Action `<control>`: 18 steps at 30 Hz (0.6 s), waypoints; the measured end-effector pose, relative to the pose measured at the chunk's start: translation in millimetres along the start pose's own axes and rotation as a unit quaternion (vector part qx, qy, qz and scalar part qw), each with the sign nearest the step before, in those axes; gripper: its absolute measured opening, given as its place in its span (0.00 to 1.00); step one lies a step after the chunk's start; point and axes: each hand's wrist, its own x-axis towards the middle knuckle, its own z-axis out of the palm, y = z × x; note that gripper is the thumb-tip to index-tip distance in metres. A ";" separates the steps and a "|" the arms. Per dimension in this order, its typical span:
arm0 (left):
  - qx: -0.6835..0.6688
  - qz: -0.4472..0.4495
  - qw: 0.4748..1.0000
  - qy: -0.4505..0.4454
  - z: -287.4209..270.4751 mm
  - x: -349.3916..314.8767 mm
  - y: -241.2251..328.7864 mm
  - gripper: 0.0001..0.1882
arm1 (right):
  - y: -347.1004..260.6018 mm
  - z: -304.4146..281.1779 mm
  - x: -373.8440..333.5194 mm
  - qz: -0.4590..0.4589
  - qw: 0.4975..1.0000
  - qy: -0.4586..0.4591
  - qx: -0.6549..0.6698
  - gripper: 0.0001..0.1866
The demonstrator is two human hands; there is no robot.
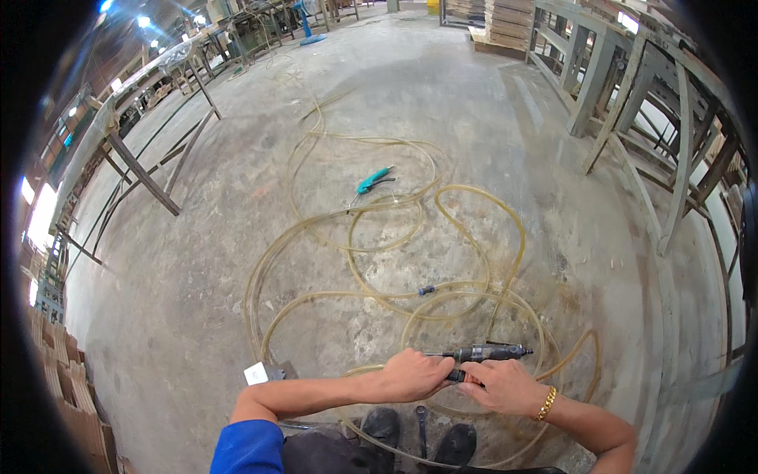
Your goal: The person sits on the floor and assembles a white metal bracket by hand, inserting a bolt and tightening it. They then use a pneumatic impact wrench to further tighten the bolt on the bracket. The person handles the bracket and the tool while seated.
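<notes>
Both my hands meet low in front of me, above the floor. My left hand (412,374) is closed, its fingers wrapped round something mostly hidden beside the right hand's fingertips. Closed too, my right hand (505,387) grips a short black and orange piece (456,376) that shows between the two hands. Just beyond the knuckles is a black cylindrical air tool (493,352) with a thin shaft pointing left; whether a hand supports it, I cannot tell. Yellowish clear air hose (521,237) lies in loops around and beneath my hands.
A teal air blow gun (374,180) and a dark hose coupling (426,291) lie among the loops. Near my shoes (456,444) is a wrench (422,430). A small white-faced box (257,373) sits left. Metal frames (624,142) stand right, a table (142,170) left, cardboard (71,387) lower left.
</notes>
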 end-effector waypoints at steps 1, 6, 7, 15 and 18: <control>0.008 -0.001 1.000 0.009 -2.4 2.9 1.0 0.15 | 6.5 2.5 -0.6 -0.002 1.000 0.005 -0.010 0.14; 0.009 0.001 1.000 -0.017 -2.2 1.6 -3.8 0.15 | 4.7 3.9 -1.4 -0.002 1.000 -0.005 -0.010 0.15; 0.011 0.001 1.000 -0.017 -2.4 2.2 -4.3 0.15 | 4.5 2.2 -1.0 -0.002 1.000 -0.002 -0.004 0.15; 0.010 -0.003 1.000 -0.009 0.6 8.1 -7.5 0.15 | -1.1 -10.7 5.2 0.027 0.998 -0.038 -0.031 0.16; 0.005 -0.011 1.000 -0.014 3.6 6.4 -8.1 0.15 | -2.2 -10.0 6.3 0.030 0.998 -0.050 -0.021 0.17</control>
